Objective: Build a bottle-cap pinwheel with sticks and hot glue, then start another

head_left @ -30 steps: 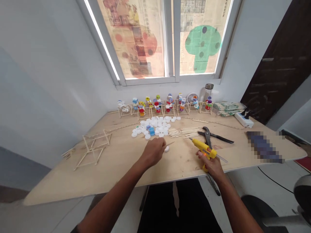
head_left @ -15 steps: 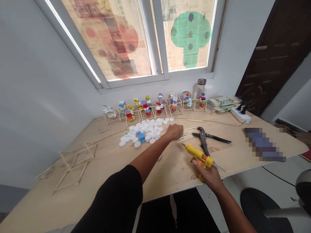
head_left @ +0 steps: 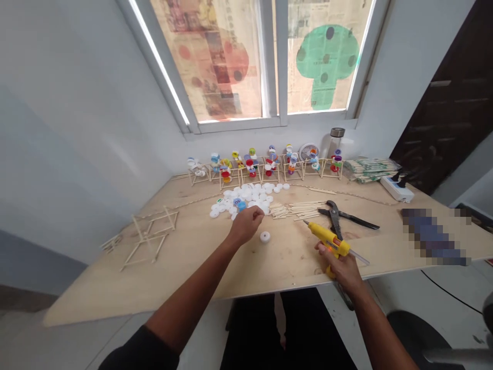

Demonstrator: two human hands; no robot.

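Observation:
My left hand (head_left: 246,226) hovers with closed fingers at the front edge of the pile of white caps (head_left: 250,193); anything between the fingertips is too small to make out. A single white cap (head_left: 265,237) lies just in front of it on the wooden table (head_left: 215,267). To its right are short wooden sticks (head_left: 304,209) in loose bundles. My right hand (head_left: 341,264) grips a yellow glue gun (head_left: 327,237), its nozzle pointing up and left. Black pliers (head_left: 336,218) lie behind the gun.
Stick frames with colourful cap wheels (head_left: 250,167) line the back. Plain stick frames (head_left: 148,241) stand at left. Further right are a bottle (head_left: 336,144), bagged sticks (head_left: 372,168), a power strip (head_left: 397,189) and a blurred dark object (head_left: 433,236).
My left hand has moved left and back from the sticks to the front of the cap pile, uncovering the sticks and the single cap. My right hand still holds the glue gun. The view has shifted.

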